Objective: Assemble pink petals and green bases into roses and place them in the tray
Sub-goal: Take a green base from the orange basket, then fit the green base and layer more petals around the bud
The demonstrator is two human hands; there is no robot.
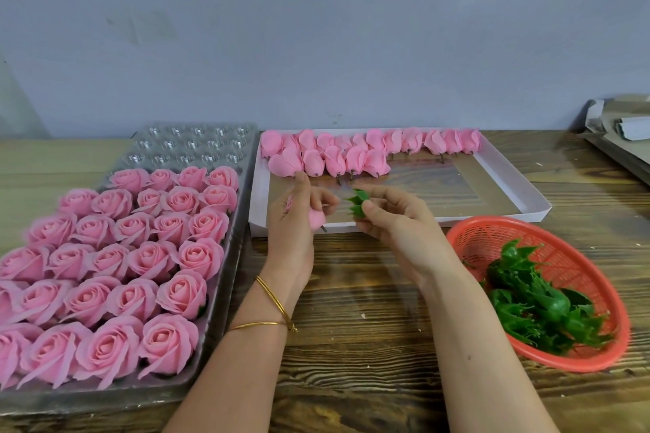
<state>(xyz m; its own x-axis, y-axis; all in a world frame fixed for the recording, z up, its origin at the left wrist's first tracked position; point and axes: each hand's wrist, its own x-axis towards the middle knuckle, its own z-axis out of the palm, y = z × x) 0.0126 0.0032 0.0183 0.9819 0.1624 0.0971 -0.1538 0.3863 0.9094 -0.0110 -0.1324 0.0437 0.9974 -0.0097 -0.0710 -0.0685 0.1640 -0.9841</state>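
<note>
Two-handed above the brown wooden surface (pixel 369 344): grips a pink petal bud (pixel 316 220) in the curled fingers of the left hand (pixel 299 218) and pinches a green leafy plastic base (pixel 357 204) in the fingers of the right hand (pixel 394 221), the pieces just beside each other. Has a clear plastic tray (pixel 225 257) of pink roses (pixel 147 257) at left, a shallow white box (pixel 527 200) of pink buds (pixel 334 155) behind, a red mesh basket (pixel 527 232) of green bases (pixel 538 306) at right.

No readable text, label, brand, number or sign shows on anything here.
</note>
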